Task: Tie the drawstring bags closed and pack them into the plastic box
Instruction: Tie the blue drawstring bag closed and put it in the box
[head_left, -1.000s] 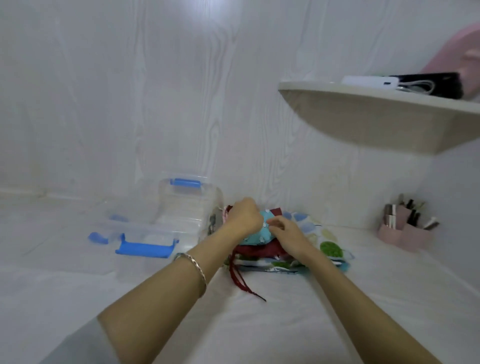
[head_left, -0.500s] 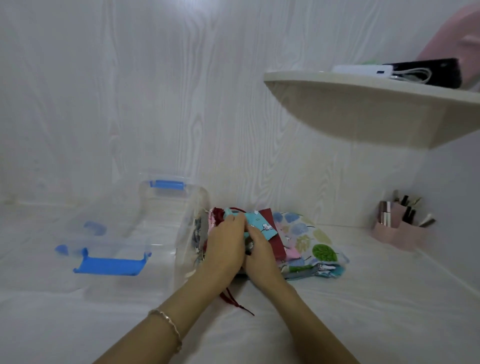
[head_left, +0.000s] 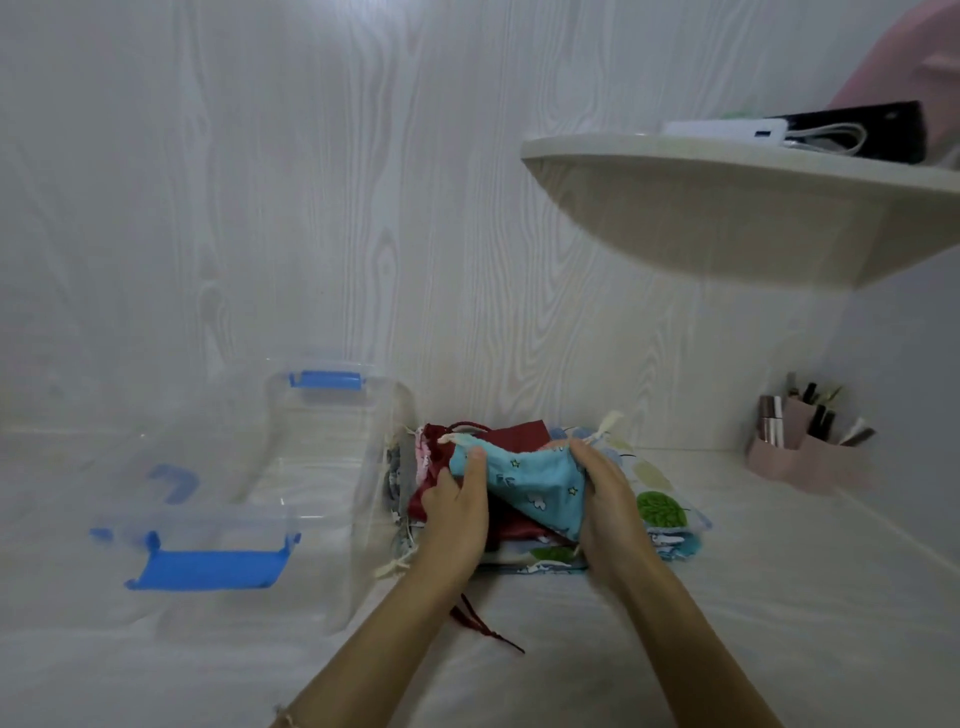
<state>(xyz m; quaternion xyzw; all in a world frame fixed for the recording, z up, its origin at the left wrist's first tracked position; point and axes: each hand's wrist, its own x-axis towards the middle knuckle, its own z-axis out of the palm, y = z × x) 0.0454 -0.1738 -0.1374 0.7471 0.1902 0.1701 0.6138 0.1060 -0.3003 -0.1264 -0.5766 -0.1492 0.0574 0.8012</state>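
I hold the blue bag (head_left: 524, 478) stretched crosswise above the pile (head_left: 660, 499). My left hand (head_left: 457, 506) pinches its left corner, and my right hand (head_left: 608, 499) has fingers (head_left: 584, 457) curled round its right end. The plastic box (head_left: 322, 467) sits open just left, nearer the left hand.

A light blue drawstring bag (head_left: 524, 480) is held by both hands: its left end is gripped by the left hand (head_left: 456, 512), with the thumb laid on the cloth, and its right end is gripped by the right hand (head_left: 610, 506). Beneath it, a dark red bag (head_left: 522, 434) and a leaf-patterned bag (head_left: 660, 506) are stacked near the rear edge of the counter (head_left: 727, 623). A dark red cord (head_left: 488, 629) is trailed toward the near edge. A clear plastic box (head_left: 332, 467) with blue latches (head_left: 324, 380) is set just left of the bags. A pink organiser (head_left: 810, 460) is placed at the right rear corner, under a wall shelf (head_left: 727, 218).
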